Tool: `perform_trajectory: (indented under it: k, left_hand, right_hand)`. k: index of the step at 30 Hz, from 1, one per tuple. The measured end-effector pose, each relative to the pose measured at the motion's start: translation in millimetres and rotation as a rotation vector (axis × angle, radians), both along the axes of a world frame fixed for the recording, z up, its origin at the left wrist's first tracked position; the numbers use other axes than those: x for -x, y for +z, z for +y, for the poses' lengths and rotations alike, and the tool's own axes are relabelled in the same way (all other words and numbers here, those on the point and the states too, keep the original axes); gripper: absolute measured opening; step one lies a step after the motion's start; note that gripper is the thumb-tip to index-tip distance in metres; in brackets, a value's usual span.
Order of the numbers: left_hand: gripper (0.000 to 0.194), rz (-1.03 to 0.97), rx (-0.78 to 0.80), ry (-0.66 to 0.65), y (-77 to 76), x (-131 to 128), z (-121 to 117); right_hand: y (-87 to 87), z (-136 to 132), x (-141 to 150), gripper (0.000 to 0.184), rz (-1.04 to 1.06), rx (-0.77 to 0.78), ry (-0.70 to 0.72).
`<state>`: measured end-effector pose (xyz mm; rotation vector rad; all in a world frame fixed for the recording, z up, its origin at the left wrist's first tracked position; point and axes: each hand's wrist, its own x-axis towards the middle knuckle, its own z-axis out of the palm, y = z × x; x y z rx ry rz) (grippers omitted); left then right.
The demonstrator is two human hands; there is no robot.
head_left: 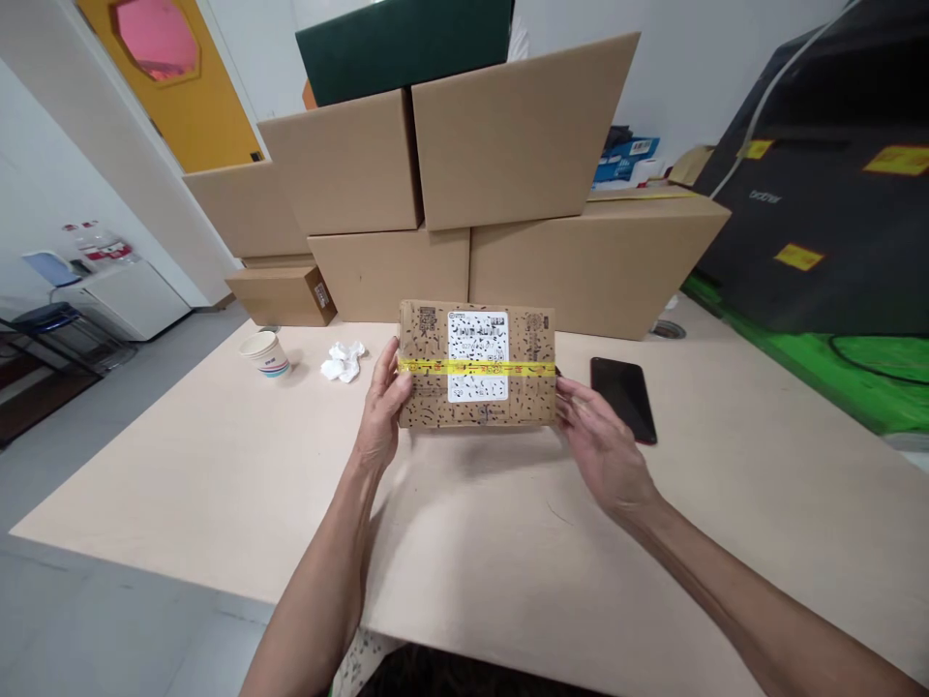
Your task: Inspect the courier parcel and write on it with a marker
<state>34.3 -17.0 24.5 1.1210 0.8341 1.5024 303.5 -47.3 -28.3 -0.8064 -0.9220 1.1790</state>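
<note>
A small brown printed parcel [476, 363] with a white label and a strip of yellow tape across it is held above the table [218, 484], its labelled face toward me. My left hand [381, 411] grips its left edge, thumb on the front. My right hand [599, 436] holds its right lower edge, fingers curled behind it.
A black phone [622, 397] lies flat just right of the parcel. A paper cup [266, 353] and a crumpled tissue [343, 360] sit at the left. Stacked cardboard boxes [508, 174] line the table's far side. A large black machine [820, 194] stands at the right.
</note>
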Motion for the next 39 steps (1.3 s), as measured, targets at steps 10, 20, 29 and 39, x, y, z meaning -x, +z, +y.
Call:
perform_trajectory:
  k: [10, 20, 29, 39]
  left_hand:
    - [0.068, 0.045, -0.012, 0.033, -4.0, 4.7, 4.6]
    - [0.072, -0.080, 0.110, -0.029, 3.6, 5.6, 3.7]
    - [0.063, -0.038, 0.264, 0.026, -6.2, -3.9, 3.1]
    - [0.057, -0.110, 0.083, 0.025, -3.1, 0.1, 3.7]
  right_hand:
    - [4.0, -4.8, 4.8, 0.043, -0.153, 0.091, 0.122]
    - [-10.4, 3.2, -0.2, 0.038, -0.062, 0.011, 0.013]
    - [-3.1, -1.3, -0.7, 0.039, -0.102, 0.039, 0.040]
    - [6.4, -7.2, -1.0, 0.039, -0.009, -0.027, -0.009]
